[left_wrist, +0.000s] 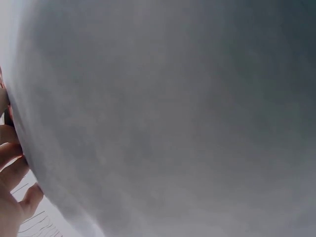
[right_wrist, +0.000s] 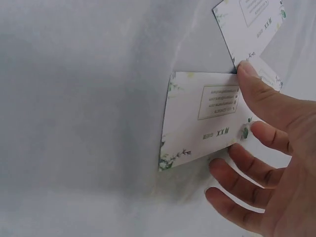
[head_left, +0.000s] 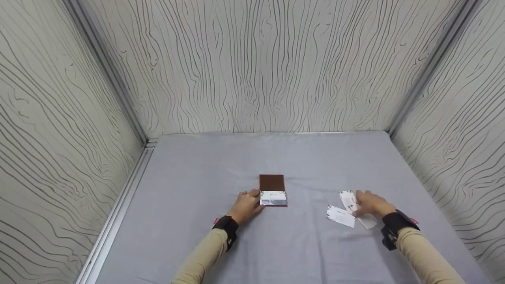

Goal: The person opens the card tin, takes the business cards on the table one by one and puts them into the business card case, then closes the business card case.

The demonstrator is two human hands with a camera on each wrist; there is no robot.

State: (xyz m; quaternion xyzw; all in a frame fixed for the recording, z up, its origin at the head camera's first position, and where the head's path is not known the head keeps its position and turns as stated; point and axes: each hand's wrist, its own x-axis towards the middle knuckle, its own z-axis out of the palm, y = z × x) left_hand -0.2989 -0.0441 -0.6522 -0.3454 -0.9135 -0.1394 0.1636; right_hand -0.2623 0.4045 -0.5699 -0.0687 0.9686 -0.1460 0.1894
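An opened brown card holder [head_left: 272, 182] lies flat near the table's middle. A white printed card [head_left: 273, 194] shows across its lower part. My left hand [head_left: 245, 206] grips the holder's left edge; in the left wrist view only some fingers [left_wrist: 14, 173] show. To the right, my right hand [head_left: 371, 204] holds a white business card with green leaf corners [right_wrist: 200, 118] by its long edges, thumb on one side and fingers on the other. A second card [head_left: 340, 215] lies just left of the thumb. Part of a third card [head_left: 369, 222] shows beneath the hand.
A grey cloth [head_left: 205, 165] with faint creases covers the table. Pale panels [head_left: 252, 67] with dark wood-grain lines stand at the back and both sides. A metal rail [head_left: 114, 221] runs along the left table edge.
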